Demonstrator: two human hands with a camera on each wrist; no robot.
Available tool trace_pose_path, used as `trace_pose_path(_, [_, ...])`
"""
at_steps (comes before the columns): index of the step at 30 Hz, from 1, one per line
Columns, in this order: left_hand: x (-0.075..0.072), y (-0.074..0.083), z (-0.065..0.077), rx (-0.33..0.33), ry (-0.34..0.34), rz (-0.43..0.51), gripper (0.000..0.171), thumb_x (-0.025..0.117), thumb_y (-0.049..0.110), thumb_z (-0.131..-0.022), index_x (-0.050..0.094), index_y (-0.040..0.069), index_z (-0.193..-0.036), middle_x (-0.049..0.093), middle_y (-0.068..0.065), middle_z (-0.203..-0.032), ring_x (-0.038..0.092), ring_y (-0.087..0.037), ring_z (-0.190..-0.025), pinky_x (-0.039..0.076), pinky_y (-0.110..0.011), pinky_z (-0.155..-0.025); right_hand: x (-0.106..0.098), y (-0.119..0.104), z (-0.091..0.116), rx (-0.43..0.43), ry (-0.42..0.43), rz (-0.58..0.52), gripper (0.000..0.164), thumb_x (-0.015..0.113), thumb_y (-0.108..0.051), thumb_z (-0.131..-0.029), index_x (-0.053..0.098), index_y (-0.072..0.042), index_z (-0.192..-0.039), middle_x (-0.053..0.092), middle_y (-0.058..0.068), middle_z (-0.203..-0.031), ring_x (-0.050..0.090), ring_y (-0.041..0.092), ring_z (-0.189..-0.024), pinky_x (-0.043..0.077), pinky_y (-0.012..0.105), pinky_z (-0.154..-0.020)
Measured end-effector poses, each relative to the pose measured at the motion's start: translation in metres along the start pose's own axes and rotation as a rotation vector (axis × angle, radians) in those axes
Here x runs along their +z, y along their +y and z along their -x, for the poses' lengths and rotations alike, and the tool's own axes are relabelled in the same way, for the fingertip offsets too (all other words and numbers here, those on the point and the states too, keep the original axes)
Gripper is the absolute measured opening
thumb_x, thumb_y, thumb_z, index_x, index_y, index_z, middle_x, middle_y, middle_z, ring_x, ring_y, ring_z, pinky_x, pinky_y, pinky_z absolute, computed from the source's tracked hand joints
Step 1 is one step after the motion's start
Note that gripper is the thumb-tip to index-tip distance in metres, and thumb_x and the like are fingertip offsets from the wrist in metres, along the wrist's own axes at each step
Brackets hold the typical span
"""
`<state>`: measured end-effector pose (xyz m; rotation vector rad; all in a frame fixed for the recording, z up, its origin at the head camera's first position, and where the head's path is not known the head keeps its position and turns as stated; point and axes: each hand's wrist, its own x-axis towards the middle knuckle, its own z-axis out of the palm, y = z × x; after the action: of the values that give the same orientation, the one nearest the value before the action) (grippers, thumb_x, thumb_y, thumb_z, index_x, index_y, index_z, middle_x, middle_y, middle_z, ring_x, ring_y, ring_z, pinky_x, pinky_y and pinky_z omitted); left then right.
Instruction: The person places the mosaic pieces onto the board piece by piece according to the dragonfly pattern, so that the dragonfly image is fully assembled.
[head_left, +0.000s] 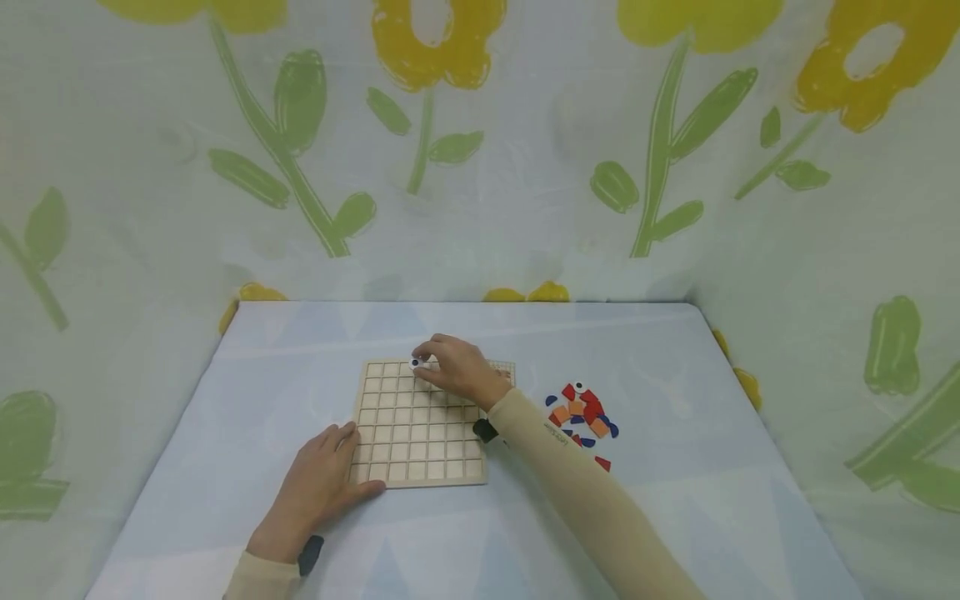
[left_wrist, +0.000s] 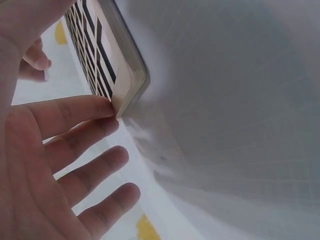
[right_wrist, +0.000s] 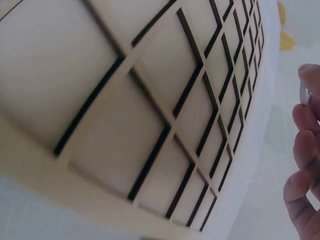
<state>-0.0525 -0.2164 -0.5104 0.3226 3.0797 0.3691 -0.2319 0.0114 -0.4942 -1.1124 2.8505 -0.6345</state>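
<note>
Right hand (head_left: 459, 367) pinches a white disc (head_left: 416, 363) at twelve o'clock of the board (head_left: 401, 433) (left hand (head_left: 322, 471), thumb and fingers apart, at eight), seemingly placing it: careful lowering needed.

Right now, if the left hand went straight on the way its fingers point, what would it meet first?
The board; the left hand seems to touch its left edge, though depth is hard to judge.

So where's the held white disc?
Head view, left of centre: the white disc is in the right hand, near the far edge of the pale wooden grid.
</note>
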Motion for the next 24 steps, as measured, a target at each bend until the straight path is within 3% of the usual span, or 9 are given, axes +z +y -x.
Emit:
trace_pose_path(12, [-0.001,0.000,0.000,-0.003,0.000,0.033,0.096,0.081,0.056,-0.078,0.053,-0.014,-0.137,0.052,-0.028,-0.143,0.044,-0.049,-0.135,0.039,-0.060,-0.111,0.023,-0.011,-0.016,0.052,-0.137,-0.057,0.028,0.069,-0.034,-0.098,0.074,-0.021,-0.123,0.067,-0.010,-0.105,0.062,0.004,-0.093,0.054,0.023,-0.078])
trace_pose_path(24, [0.000,0.002,0.001,0.004,0.015,0.033,0.098,0.082,0.056,-0.077,0.052,-0.015,-0.137,0.053,-0.029,-0.142,0.046,-0.049,-0.134,0.039,-0.060,-0.111,0.028,-0.016,-0.016,0.104,-0.170,0.033,0.027,0.069,-0.034,-0.098,0.075,-0.025,-0.123,0.064,-0.010,-0.101,0.058,0.004,-0.083,0.054,0.024,-0.071])
